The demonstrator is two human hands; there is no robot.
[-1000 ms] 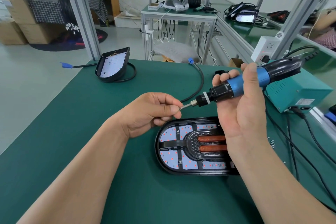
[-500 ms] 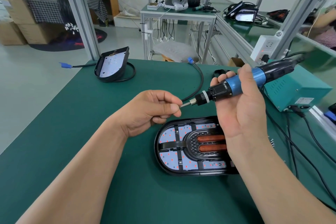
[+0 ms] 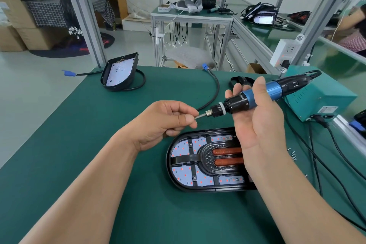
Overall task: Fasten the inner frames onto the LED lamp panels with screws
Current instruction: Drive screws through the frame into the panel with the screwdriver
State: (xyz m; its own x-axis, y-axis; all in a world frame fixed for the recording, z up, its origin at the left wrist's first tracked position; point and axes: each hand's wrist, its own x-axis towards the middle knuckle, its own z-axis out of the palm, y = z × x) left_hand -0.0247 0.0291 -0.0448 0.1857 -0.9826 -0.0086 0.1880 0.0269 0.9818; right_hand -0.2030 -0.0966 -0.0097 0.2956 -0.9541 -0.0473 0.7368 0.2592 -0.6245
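right hand [image 3: 257,128] curled round screwdriver [image 3: 236,103]; left hand [image 3: 164,123] pinches bit [image 3: 201,115] at tip, screw there unclear. screw likely tiny, slippery: pinch by shank.

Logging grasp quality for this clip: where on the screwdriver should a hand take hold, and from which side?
Grip the screwdriver around its blue barrel, coming from below as the right hand does. That section is straight and round; the cable leaves the rear end, and the left hand pinches the bit at the front with its fingers.
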